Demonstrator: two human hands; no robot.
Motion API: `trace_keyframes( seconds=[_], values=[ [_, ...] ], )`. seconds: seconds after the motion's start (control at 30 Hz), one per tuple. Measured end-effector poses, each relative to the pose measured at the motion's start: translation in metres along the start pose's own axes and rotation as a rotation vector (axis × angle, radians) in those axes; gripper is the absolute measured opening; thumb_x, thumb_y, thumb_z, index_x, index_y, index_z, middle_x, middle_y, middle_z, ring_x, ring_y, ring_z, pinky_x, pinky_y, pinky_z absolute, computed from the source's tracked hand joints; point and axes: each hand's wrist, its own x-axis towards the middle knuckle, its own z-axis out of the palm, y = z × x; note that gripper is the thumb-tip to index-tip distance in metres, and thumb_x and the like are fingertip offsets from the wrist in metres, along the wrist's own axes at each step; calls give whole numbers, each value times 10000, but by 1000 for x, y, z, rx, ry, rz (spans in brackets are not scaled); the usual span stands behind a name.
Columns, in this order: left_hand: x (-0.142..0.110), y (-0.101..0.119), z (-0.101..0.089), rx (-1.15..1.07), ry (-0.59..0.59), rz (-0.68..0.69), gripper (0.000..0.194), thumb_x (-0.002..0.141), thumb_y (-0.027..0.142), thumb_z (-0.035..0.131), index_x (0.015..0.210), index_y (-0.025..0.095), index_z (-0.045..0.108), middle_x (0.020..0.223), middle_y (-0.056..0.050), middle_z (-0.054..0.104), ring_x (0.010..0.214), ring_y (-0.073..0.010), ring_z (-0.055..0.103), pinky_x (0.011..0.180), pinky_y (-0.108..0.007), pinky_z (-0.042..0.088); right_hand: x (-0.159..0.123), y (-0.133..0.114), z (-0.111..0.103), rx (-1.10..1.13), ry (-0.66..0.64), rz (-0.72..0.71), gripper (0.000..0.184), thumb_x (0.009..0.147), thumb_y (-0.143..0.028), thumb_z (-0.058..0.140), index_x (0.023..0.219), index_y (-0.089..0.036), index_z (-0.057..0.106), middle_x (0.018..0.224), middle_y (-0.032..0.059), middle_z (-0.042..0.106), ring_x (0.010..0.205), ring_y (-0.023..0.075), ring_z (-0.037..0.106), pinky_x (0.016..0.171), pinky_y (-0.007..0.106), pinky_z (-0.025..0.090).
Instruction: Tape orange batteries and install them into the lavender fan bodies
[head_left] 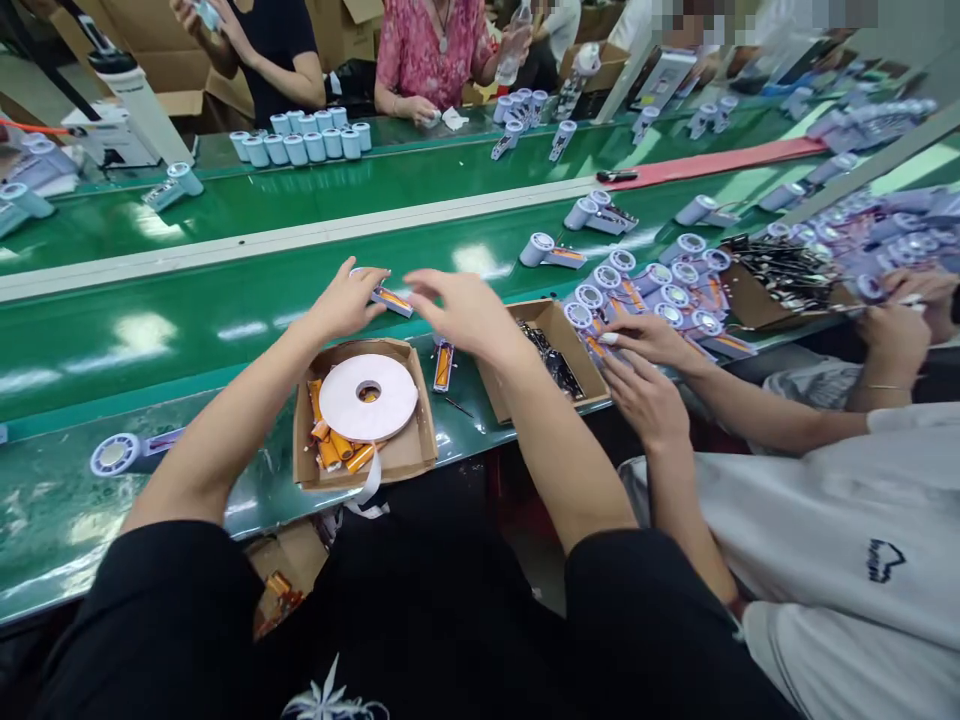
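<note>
My left hand (346, 298) reaches over the green belt (187, 320) and its fingers pinch a small fan part (390, 298) with an orange battery. My right hand (456, 308) hovers just right of that part, fingers bent and blurred, with nothing visible in it. Below my hands sits a cardboard box (409, 455) with a white tape roll (367, 397) lying on orange batteries (337, 450). Another battery piece (443, 365) lies on the belt beside the box.
A second cardboard box (555, 320) of dark parts stands to the right. A neighbour's hands (645, 370) work at a heap of lilac fan heads (660, 290). One fan (124, 452) lies at left. Workers stand across the far belt with more fan heads (300, 145).
</note>
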Motion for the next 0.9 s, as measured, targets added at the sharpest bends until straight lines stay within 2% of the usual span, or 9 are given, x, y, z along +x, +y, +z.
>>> trace_keyframes(
  seconds=[0.03,0.1,0.17,0.23,0.37,0.43,0.53,0.73,0.9],
  values=[
    [-29,8,-3,-25,-7,105,618,1004,451,650,1550,168,588,1613,-190,613,1548,-374,498,1357,-586,283,-40,-3,-9,135,99,-15,332,1113,-394,596,1306,-235,814,1229,88,855,1079,257,809,995,410,641],
    [-86,21,-6,-76,-208,277,682,946,586,751,1523,241,634,1596,-130,648,1527,-362,529,1322,-510,370,-112,-5,-13,390,226,-12,286,1098,-418,622,1063,-235,839,994,54,869,849,209,809,826,344,658],
    [-130,30,-4,-33,-350,277,740,884,621,816,1528,294,655,1618,-99,651,1541,-377,521,1304,-495,399,-159,-5,-1,563,154,7,296,1070,-448,657,945,-238,825,857,47,849,711,198,787,706,325,648],
    [-155,36,-3,10,-364,217,739,855,591,848,1517,313,672,1616,-93,660,1549,-387,513,1296,-506,419,-178,-2,19,655,45,103,321,1041,-498,682,913,-237,816,837,63,842,672,208,781,664,333,642],
    [-179,53,-16,-11,-145,161,645,883,541,842,1463,305,687,1514,-117,714,1552,-411,488,1300,-600,423,-167,-8,50,800,-293,306,462,961,-623,739,1115,-194,811,813,64,818,590,203,750,613,326,606],
    [-195,66,-25,22,45,93,639,900,542,839,1463,295,666,1466,-140,722,1556,-428,469,1326,-667,368,-160,-23,57,822,-434,316,591,929,-652,778,1266,-167,788,815,53,816,579,192,741,610,310,584],
    [-225,82,-25,106,251,-30,634,879,522,877,1420,288,642,1388,-140,739,1556,-444,449,1340,-712,320,-153,-55,63,657,-501,247,703,913,-664,831,1427,-193,745,830,41,827,692,224,784,686,319,589],
    [-265,71,-15,211,298,-151,616,871,407,864,1410,275,599,1393,-148,736,1461,-464,522,1283,-705,378,-136,-86,75,-139,-542,258,603,1059,-666,648,1467,-230,729,1163,189,851,1106,386,829,898,439,619],
    [-300,67,-37,294,401,-214,547,950,492,783,1413,266,597,1344,-152,756,1379,-478,576,1226,-758,389,-119,-79,82,-315,-601,277,606,1145,-605,433,1225,-164,840,1165,270,831,1111,407,832,891,457,629]
  ],
)
